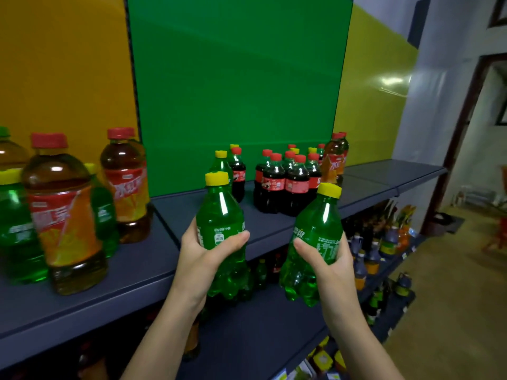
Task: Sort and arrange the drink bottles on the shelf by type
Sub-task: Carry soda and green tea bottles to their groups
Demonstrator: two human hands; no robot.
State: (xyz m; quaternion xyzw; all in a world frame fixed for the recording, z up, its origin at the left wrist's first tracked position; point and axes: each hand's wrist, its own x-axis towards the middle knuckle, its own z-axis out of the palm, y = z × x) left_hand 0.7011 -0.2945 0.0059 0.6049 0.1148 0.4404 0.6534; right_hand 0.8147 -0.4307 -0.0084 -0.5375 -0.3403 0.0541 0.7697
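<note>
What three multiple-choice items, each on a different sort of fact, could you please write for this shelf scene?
1. Where does the cluster of dark cola bottles with red caps stand?
A. before the green back panel
B. before the orange panel
C. on the floor
2. What colour are the caps of the two small green plastic bottles being held?
A. red
B. yellow
C. blue
3. What is the left grip doing?
A. hanging idle
B. holding a green bottle
C. pressing flat on the shelf

Answers: 1 A, the green panel rises right behind the cluster; 2 B, both caps are yellow; 3 B, its fingers curl round the bottle, as the right grip's do.
</note>
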